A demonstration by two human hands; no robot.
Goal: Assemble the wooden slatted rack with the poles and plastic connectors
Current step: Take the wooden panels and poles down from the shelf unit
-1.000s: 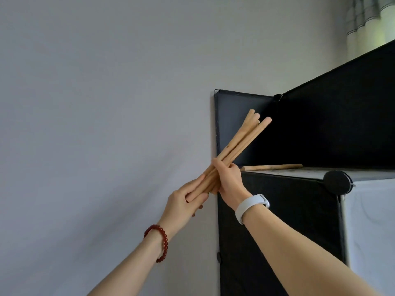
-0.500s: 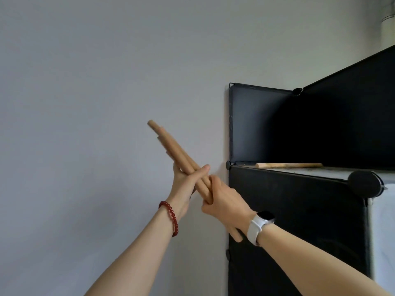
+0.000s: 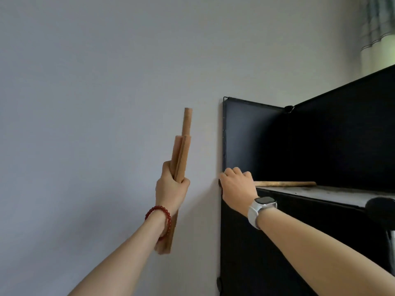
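Collecting: poles for the rack, one more left to pick up, judging by the scene.
Left hand (image 3: 172, 184): centre of frame, fingers wrapped round a bundle of poles (image 3: 183, 150), held nearly upright in front of the wall (image 3: 96, 103).
Bundle: one pole standing taller than the others; lower ends poking out below the wrist, beside a red bead bracelet (image 3: 159, 212).
Right hand (image 3: 237, 185): right of centre, knuckles up, fingers curled down over the near left corner of the black cabinet (image 3: 277, 242); holding nothing visibly, fingertips hidden.
Loose pole (image 3: 284, 184): lying flat on the cabinet's top ledge, near end at or behind the right hand; contact unclear.
Doing it well: sliding the right hand along the ledge to the loose pole, pinching near its end, lifting clear before swinging left to join the bundle.
Edges: upright black panel (image 3: 245, 142) directly behind the hand, side panel to the right, round black connector (image 3: 380, 208) at the right edge.
Open room: bare wall across the left and upper frame; bundle well apart from the cabinet.
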